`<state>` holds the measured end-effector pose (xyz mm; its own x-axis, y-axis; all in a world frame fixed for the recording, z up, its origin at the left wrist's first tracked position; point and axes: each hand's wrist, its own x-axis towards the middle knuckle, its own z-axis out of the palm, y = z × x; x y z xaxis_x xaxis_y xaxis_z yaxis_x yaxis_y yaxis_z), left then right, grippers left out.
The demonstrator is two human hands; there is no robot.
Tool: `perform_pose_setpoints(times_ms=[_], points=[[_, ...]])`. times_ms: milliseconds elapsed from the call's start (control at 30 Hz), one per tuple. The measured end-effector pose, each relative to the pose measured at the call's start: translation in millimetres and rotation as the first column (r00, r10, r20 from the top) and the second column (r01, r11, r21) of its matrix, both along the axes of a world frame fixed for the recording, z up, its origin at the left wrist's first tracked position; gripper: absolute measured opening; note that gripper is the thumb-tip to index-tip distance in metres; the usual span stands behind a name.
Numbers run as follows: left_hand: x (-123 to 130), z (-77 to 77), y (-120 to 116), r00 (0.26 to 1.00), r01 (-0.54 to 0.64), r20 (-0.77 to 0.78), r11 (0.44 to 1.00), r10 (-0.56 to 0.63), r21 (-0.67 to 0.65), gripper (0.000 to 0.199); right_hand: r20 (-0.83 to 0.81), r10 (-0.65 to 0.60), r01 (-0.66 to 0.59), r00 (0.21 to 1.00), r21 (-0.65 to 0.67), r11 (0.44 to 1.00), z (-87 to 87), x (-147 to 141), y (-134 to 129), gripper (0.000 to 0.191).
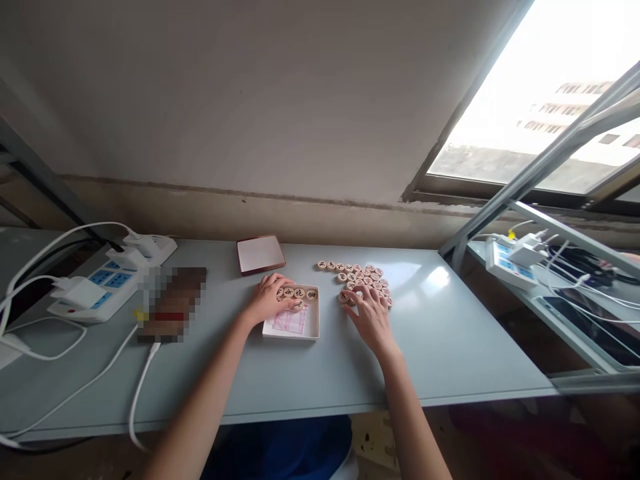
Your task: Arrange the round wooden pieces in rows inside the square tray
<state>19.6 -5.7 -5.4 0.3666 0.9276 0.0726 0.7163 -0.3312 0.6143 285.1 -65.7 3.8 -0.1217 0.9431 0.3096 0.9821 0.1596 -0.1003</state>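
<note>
My left hand (271, 300) lies over the left side of a shallow white box (313, 327), its thumb and fingers apart around a row of wooden xiangqi pieces (299, 293). The hand covers part of that row. A folded sheet with pink lines (290, 323) lies in the front of the box. To the right, my right hand (373, 319) bends over a cluster of loose xiangqi pieces (370, 272) marked in red and black. Its thumb and index finger close around one piece (344, 297) at the cluster's left edge.
Behind the box is its lid (261, 255), inside up. A pixelated dark object (173, 307), a white power strip (107, 280) and cables are on the left of the grey desk (450, 353). Metal frame bars (480, 220) and another power strip (510, 260) are at right.
</note>
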Motion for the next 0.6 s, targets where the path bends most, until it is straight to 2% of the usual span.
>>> perform_pose_setpoints(times_ms=[100, 200, 300, 433, 600], points=[[-0.6, -1.2, 0.3, 1.0, -0.005, 0.009, 1.0, 0.005, 0.0, 0.038, 0.001, -0.004, 0.004, 1.0, 0.004, 1.0, -2.8, -2.2, -3.2, 0.018], [-1.0, -3.6, 0.8, 1.0, -0.012, 0.021, 1.0, 0.012, 0.003, 0.038, -0.035, 0.023, -0.024, 0.999, -0.021, 0.999, 2.3, -6.8, -1.9, 0.015], [-1.3, -6.7, 1.7, 0.999, -0.015, 0.031, 1.0, 0.014, 0.016, 0.039, -0.122, 0.027, -0.031, 0.992, -0.031, 0.999, 10.7, -14.3, -3.3, 0.016], [-1.3, -9.9, 3.0, 0.999, -0.019, 0.039, 0.999, 0.018, 0.032, 0.043, -0.244, 0.026, -0.023, 0.969, 0.017, 1.0, 20.3, -35.2, -8.3, 0.024], [-1.2, -13.7, 4.5, 0.998, -0.026, 0.051, 0.998, 0.023, 0.056, 0.044, -0.149, 0.04, -0.035, 0.988, 0.038, 0.999, 19.1, -70.3, -10.0, 0.018]])
